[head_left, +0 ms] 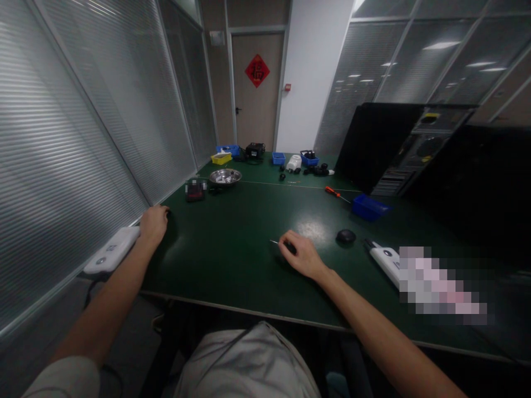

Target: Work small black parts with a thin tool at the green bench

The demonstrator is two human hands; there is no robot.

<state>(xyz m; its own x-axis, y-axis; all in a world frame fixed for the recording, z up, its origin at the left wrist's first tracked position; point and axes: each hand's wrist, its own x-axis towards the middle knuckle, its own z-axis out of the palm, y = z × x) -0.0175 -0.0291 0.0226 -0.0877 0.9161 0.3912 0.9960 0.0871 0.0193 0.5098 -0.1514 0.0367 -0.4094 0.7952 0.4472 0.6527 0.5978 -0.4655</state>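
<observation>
My left hand [155,225] is at the table's left edge, just beyond a white box-shaped device [114,250]. Its fingers are curled together, and whatever may be in them is hidden. Over the middle of the green table [232,260], my right hand [302,254] pinches a thin metal tool [274,241]. The tool's slim shiny tip points left out of the fingers; the rest is covered by the hand. To the right of this hand lies a black computer mouse [345,236].
Farther back stand a metal bowl [225,177] with small parts, a dark red-black box [194,191], a yellow tray [221,159] and several blue bins. An orange-handled screwdriver [337,194] lies by a blue bin [369,207]. Dark computer cases [427,143] rise at right; a white device [385,260] lies nearer.
</observation>
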